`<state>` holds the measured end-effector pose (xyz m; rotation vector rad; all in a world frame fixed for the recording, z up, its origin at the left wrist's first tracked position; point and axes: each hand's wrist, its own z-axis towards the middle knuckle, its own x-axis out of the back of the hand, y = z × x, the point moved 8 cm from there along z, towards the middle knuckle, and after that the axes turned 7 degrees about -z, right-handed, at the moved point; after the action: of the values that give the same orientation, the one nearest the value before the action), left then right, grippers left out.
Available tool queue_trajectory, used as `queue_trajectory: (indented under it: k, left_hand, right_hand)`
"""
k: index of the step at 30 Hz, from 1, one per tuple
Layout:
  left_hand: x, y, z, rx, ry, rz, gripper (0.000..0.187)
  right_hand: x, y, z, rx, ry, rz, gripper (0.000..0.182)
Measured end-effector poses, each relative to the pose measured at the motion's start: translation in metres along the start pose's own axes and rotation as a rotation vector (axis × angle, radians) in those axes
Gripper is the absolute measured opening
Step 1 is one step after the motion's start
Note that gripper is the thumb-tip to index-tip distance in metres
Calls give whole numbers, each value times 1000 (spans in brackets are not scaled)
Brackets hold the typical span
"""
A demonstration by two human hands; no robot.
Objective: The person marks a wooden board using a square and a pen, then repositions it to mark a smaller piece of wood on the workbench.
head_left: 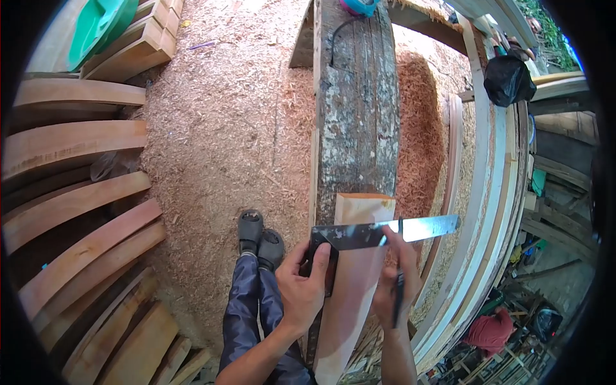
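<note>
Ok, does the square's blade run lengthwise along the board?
No, the blade lies across the board, with its shiny end sticking out past one side.

A worn desk [359,128] carries a pale board [351,282] and, at its far end, a blue object [363,8] and dark cord [333,40].

Scattered wood shavings [212,141], black bag [509,81] and green plastic tub [102,32]
</note>
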<state>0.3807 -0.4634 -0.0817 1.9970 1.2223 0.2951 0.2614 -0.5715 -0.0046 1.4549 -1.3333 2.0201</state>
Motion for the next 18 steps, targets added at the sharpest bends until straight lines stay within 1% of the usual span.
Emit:
queue_trajectory:
  k: [1, 2, 3, 4, 6, 7, 8, 10, 11, 12, 14, 15, 16, 18]
  left_hand:
    - [-2, -1, 0, 10, -6, 7, 27]
    - [-1, 0, 0, -27, 15, -10, 27]
    - [0, 2, 0, -69, 34, -27, 26]
    - [-1, -1, 0, -65, 28, -21, 26]
    - [-1, 4, 1, -164, 41, 12, 26]
    - [-1, 7, 0, -168, 37, 13, 26]
    - [-2, 7, 0, -137, 31, 17, 25]
    - [-2, 8, -1, -116, 29, 21, 24]
    - [-2, 7, -1, -113, 34, 25, 24]
    - [-2, 7, -1, -109, 38, 29, 24]
    - [-2, 8, -1, -111, 42, 22, 23]
    - [-2, 8, -1, -104, 48, 18, 23]
    - [-2, 7, -1, -106, 48, 16, 23]
    - [-2, 8, 0, -163, 45, 37, 26]
  right_hand:
    - [6, 5, 2, -29, 93, 145, 45]
    - [12, 10, 3, -60, 188, 290, 46]
    - [14, 11, 6, -61, 210, 255, 42]
    - [16, 11, 6, -69, 215, 253, 42]
    - [13, 17, 7, -210, 181, 349, 36]
    - [9, 18, 8, -279, 257, 588, 30]
    - [10, 19, 8, -275, 262, 591, 30]
    - [1, 17, 12, -276, 168, 739, 26]
    - [-1, 16, 14, -271, 226, 727, 22]
    - [-3, 12, 18, -266, 230, 729, 22]
    - [-13, 10, 23, -352, 170, 722, 20]
    - [-15, 6, 27, -341, 165, 646, 18]
    - [-16, 7, 27, -338, 165, 647, 18]
    - [-22, 6, 29, -328, 118, 556, 18]
